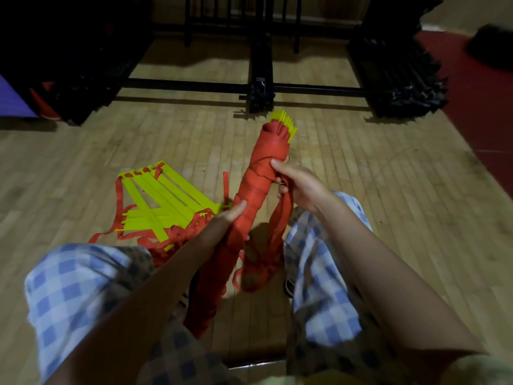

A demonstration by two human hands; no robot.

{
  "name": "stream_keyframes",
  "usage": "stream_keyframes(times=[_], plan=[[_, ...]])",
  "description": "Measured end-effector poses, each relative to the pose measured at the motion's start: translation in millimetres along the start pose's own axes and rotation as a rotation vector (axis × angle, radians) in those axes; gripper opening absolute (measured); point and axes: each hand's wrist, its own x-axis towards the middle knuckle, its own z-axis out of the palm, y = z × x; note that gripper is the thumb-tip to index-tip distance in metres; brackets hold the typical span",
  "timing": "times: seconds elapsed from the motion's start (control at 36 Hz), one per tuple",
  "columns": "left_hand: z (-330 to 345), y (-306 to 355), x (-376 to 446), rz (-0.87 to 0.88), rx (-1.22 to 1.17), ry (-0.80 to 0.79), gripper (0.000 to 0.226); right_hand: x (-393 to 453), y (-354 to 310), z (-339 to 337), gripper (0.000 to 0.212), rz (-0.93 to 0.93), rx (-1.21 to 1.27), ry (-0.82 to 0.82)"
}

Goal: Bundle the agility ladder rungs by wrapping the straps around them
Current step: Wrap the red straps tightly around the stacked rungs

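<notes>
- Between my two hands I hold the bundle of rungs (259, 173), a long roll tilted up and away from me, wound over most of its length in red strap (256, 177).
- At the roll's far end, beyond both hands, the yellow rung tips (286, 124) stick out of the red wrapping.
- My left hand (226, 220) grips the roll low down, thumb lying across the near side and fingers curled behind it where I cannot see them.
- My right hand (297, 180) sits higher on the roll: the thumb presses on the wound strap, and the curled fingers pinch the loose strap loop (281, 220).
- That loop hangs down from my right hand to a red tangle (259, 266) between my knees.
- To the left of my left hand, a second agility ladder (155, 201) lies loose on the wooden floor (361, 190), its yellow rungs fanned out and its red straps trailing toward my left knee.
- Below my forearms are my legs in blue checked trousers (72, 284).
- Far beyond both hands stand black racks (261, 79) on the floor.
</notes>
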Motion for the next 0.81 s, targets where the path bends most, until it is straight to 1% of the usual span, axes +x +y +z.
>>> stream_keyframes(times=[0.06,0.11,0.19,0.33,0.47,0.61,0.69,0.81], plan=[[0,1,-2,-0.007,-0.031,0.011,0.085,-2,0,-3,0.015,-0.013,0.006,-0.026],[0,3,-3,-0.023,-0.036,0.010,0.084,-5,0,-4,0.009,-0.015,0.014,-0.050],[0,4,-3,-0.042,-0.023,0.034,0.076,-7,1,-4,0.006,-0.013,0.021,-0.077],[1,7,-3,-0.017,-0.005,0.066,0.066,-3,5,-7,0.025,-0.018,0.062,0.026],[6,14,-7,0.046,-0.003,0.120,0.049,0,7,-6,0.020,0.009,0.058,0.085],[6,19,-10,0.094,0.008,0.191,0.036,2,10,-4,0.016,0.017,-0.036,0.096],[6,20,-10,0.127,0.016,0.217,0.028,3,12,-5,0.014,0.010,-0.101,0.075],[3,18,-9,0.151,0.077,0.243,0.027,3,15,-4,0.011,0.018,-0.192,0.057]])
